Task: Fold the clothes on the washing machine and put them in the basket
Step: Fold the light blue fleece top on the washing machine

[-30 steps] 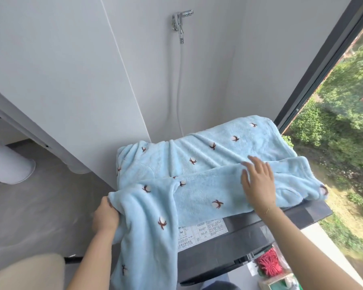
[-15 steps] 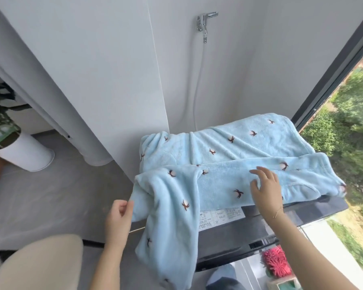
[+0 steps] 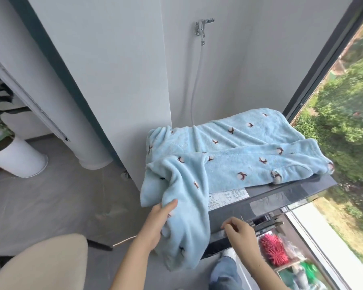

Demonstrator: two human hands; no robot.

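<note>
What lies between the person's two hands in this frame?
In the head view, the hanging part of the blue fleece garment lies between the left hand and the right hand, draped over the washing machine front edge.

Left hand (image 3: 158, 219): my bare forearm rises from the lower edge, wrist straight. Thumb lies on top of the hanging blue garment (image 3: 184, 208), the fingers tucked beneath the cloth, out of sight, so the fabric is pinched between them.

Right hand (image 3: 240, 230): forearm enters from the lower right, back of the hand up. Fingers (image 3: 228, 226) loosely curled, tips pointing left; whether they touch anything I cannot tell. It sits to the right of the left-hand thumb, apart from the cloth.
</note>
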